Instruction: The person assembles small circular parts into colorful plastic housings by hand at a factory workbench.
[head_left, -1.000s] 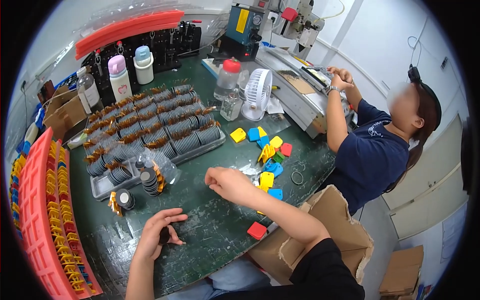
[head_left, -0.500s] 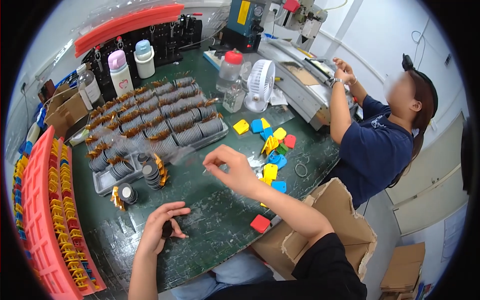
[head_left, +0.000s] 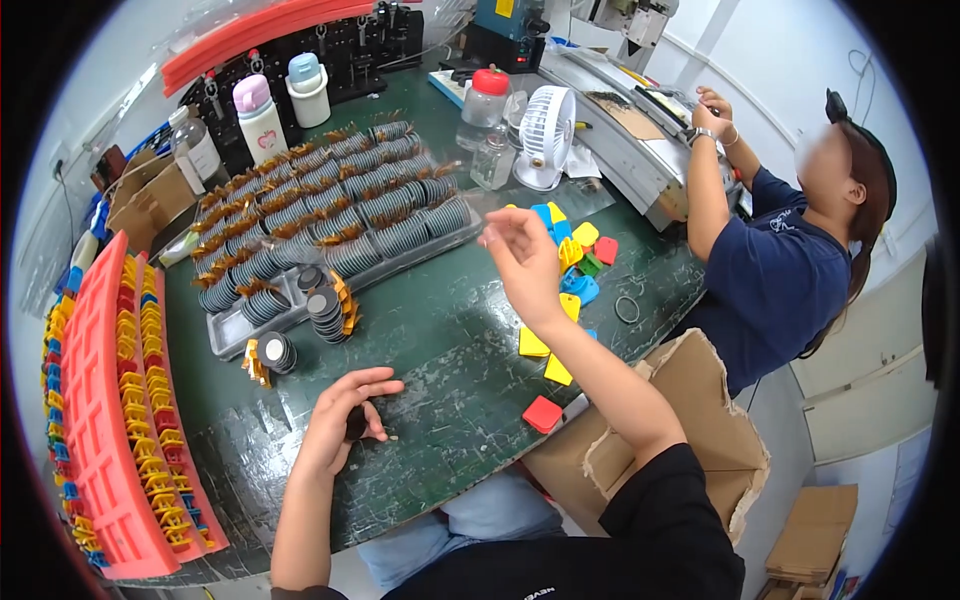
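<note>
My left hand (head_left: 350, 415) is low over the front of the green table, its fingers curled around a dark round disc (head_left: 356, 422). Most of that disc is hidden by the fingers. My right hand (head_left: 528, 262) is raised beside the coloured plastic tags, thumb and fingertips drawn together in a pinch. Whatever they hold, if anything, is too small to make out. Short stacks of grey discs with orange tabs (head_left: 326, 314) and a smaller stack with a white top (head_left: 275, 352) stand beyond my left hand. Behind them, a clear tray (head_left: 232, 338) carries rows of similar discs.
Yellow, blue, red and green tags (head_left: 583, 288) lie at the right, with a red tag (head_left: 543, 414) near the edge. A white fan (head_left: 546, 138), jars and bottles stand behind. Pink racks (head_left: 100, 400) line the left. A cardboard box (head_left: 700, 400) and a co-worker (head_left: 790, 270) are right.
My right hand has moved right and away from my left hand, from beside the tray's front to the tags. My left hand keeps the disc. The whole view has shifted slightly.
</note>
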